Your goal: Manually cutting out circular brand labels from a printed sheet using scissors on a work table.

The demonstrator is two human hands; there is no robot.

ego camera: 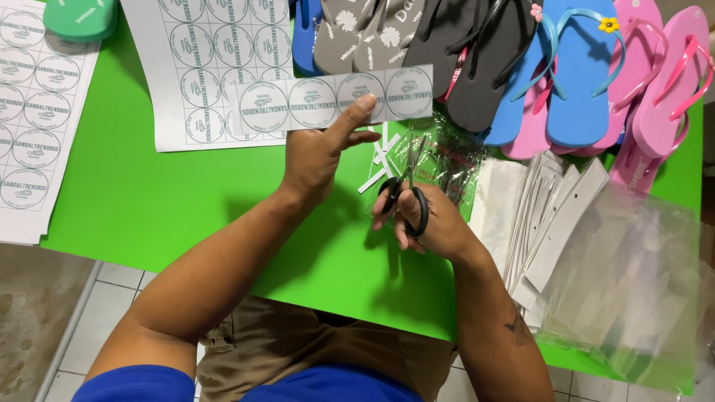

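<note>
Left hand [316, 152] fingers pinching paper strip [335, 97] of round labels, right hand [432, 223] fingers gripping black-handled scissors [406, 190]

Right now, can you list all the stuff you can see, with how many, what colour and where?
Table: one, bright green, under everything.
Paper strip: one, white with four printed circles, held up by the left hand.
Scissors: one pair, black handles, in the right hand.
Label sheets: two, white with rows of circles, far left and top middle.
Paper offcuts: a few, white, beside the scissors.
Punch-like tool: one, green, top left corner.
Flip-flops: several, grey, black, blue and pink, along the top right.
Card pieces: a stack, white, right side.
Clear plastic bags: a pile, see-through, far right.
Left hand: one, pinching the strip.
Right hand: one, fingers through the scissors handles.
</note>
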